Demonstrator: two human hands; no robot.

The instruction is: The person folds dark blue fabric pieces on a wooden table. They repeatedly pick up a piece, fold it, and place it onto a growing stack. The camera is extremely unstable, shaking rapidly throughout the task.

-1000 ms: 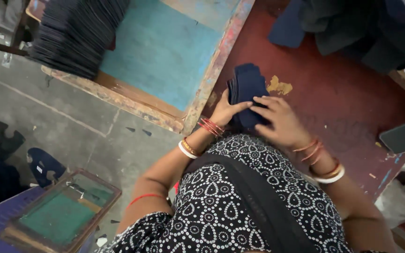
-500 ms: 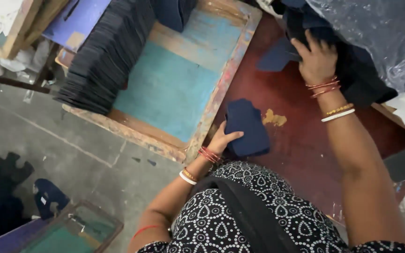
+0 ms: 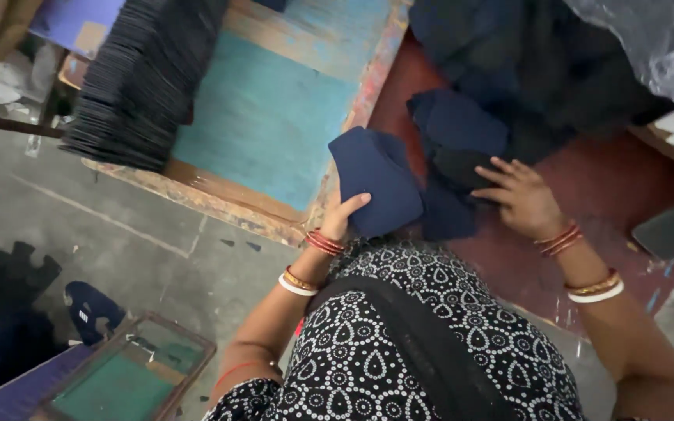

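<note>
Our left hand [image 3: 342, 221] has its fingers closed up around the near edge of a small stack of navy fabric pieces [image 3: 376, 181] sitting at the left edge of the maroon table [image 3: 602, 187], while our right hand [image 3: 520, 199] lies flat, fingers spread, on the loose dark pieces [image 3: 458, 168] just beside it, gripping nothing. We judge the stack could slump or slide off the table edge towards the blue printing frame [image 3: 274, 109], since only one side is held. The heaped dark cloth [image 3: 524, 70] behind crowds our reach, and a fanned black stack [image 3: 138, 78] lies on the frame.
</note>
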